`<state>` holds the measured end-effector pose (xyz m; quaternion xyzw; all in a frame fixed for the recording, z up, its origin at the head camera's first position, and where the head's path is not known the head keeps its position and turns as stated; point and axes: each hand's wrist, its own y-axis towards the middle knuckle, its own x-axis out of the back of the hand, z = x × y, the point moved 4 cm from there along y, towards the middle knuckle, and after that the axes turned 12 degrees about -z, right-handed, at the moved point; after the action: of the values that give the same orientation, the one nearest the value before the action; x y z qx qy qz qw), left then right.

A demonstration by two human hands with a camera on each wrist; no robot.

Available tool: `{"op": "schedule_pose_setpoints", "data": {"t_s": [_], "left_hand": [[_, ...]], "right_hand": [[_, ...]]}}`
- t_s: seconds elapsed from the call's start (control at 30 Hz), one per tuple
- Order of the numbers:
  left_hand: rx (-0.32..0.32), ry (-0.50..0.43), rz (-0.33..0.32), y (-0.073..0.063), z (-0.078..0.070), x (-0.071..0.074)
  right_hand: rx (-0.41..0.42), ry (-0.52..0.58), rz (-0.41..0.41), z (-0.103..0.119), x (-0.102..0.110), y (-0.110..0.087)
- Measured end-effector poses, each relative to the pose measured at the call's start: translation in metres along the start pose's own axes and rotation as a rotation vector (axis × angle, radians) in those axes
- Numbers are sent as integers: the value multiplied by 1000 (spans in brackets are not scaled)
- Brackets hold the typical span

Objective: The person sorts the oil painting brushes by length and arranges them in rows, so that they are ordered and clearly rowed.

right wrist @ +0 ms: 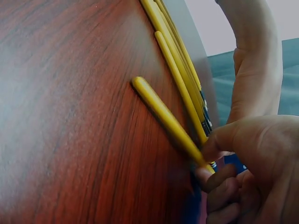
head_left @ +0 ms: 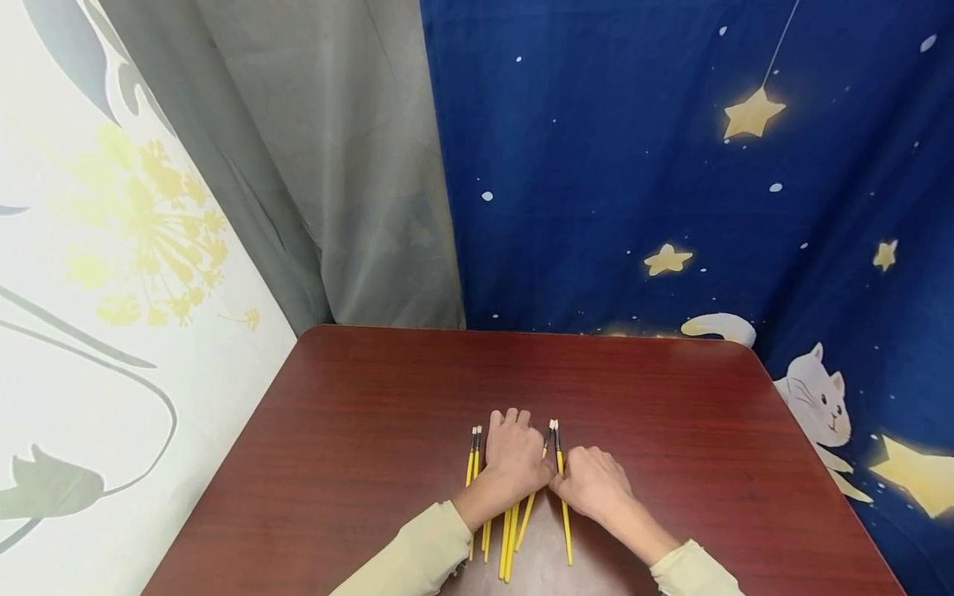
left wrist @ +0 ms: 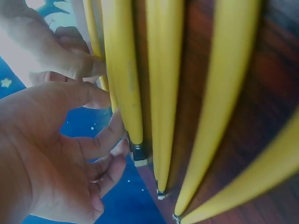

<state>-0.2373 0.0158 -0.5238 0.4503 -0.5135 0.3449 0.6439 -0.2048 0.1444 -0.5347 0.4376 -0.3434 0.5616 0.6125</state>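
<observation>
Several paintbrushes with yellow handles, black necks and white tips lie on the table in a loose row, tips toward the far edge. My left hand (head_left: 514, 454) reaches over the row and hides the middle of it. In the left wrist view its thumb and forefinger pinch a slanted paintbrush (head_left: 525, 521). Close by on the right, my right hand (head_left: 594, 483) pinches the rightmost paintbrush (head_left: 566, 534) between thumb and forefinger, as the right wrist view shows. The two thumbs nearly meet. Left of the left hand lie more paintbrushes (head_left: 469, 476).
The dark red wooden table (head_left: 373, 389) has rounded far corners. Behind it hang a grey curtain (head_left: 380, 165) and a blue curtain (head_left: 581, 165) with stars and a white cat. A white flowered panel (head_left: 89, 397) borders the left side.
</observation>
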Motion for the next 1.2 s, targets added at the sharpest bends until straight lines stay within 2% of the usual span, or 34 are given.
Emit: {"op": "schedule_pose_setpoints", "data": {"t_s": [0.13,0.33,0.53,0.77,1.0,1.2], "left_hand": [[26,-64,-31,4,2,1],[94,-158,-33,14,14,16],[188,-312,-48,27,28,26],[251,-490,-132,49,46,34],[352,-701,-35,68,71,27],[434,-752,-2,80,91,23]], "right_hand": [[-28,23,-5,-4,2,3],[-49,72,-31,-9,10,16],[-45,111,-31,-13,19,34],[-64,226,-56,-16,27,55],[-46,279,-82,-10,26,77],[-25,308,-92,-5,25,99]]}}
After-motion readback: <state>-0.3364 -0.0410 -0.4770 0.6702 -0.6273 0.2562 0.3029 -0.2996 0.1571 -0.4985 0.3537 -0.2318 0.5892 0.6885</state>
